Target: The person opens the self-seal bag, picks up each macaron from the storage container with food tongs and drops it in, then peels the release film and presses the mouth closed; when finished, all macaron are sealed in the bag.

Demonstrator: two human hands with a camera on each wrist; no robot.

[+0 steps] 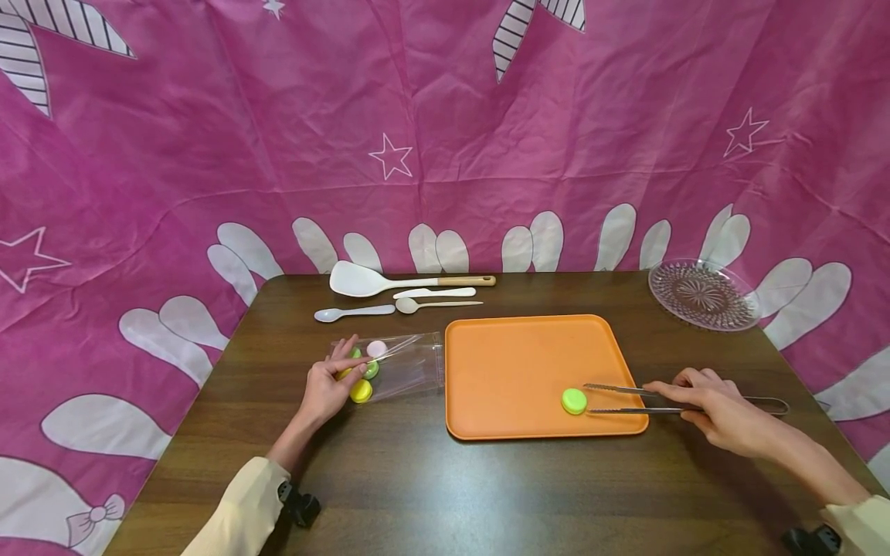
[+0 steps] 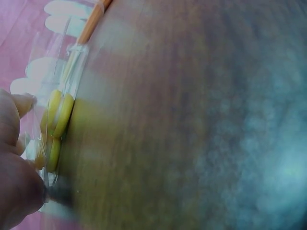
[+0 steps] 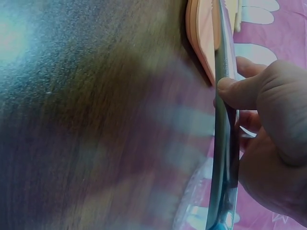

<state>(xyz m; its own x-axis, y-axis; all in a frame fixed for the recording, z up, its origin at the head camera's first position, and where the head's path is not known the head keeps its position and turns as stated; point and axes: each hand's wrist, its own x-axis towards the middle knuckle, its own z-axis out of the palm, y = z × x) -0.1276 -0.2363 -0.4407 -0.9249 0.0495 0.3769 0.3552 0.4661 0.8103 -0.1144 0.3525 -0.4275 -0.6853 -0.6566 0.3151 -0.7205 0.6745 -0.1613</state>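
My left hand (image 1: 328, 386) pinches a clear plastic bag (image 1: 413, 369) lying on the table. Inside the bag are several macarons: a yellow macaron (image 1: 361, 391), a pale pink one and green ones, partly hidden by the fingers. The left wrist view shows yellow macarons (image 2: 62, 115) through the plastic, close to the fingers. My right hand (image 1: 716, 405) holds metal tongs (image 1: 626, 411) between thumb and fingers, their two arms spread apart. Just left of the tong tips, a bright green macaron (image 1: 574, 401) lies on the orange tray (image 1: 514, 347).
Behind the bag lie a white spatula (image 1: 358, 279) with a wooden handle, a white knife (image 1: 434, 293), a cream spoon (image 1: 445, 304) and a white spoon (image 1: 354, 312). A clear patterned plate (image 1: 702, 293) stands at the back right corner. A pink curtain (image 1: 445, 100) hangs behind the table.
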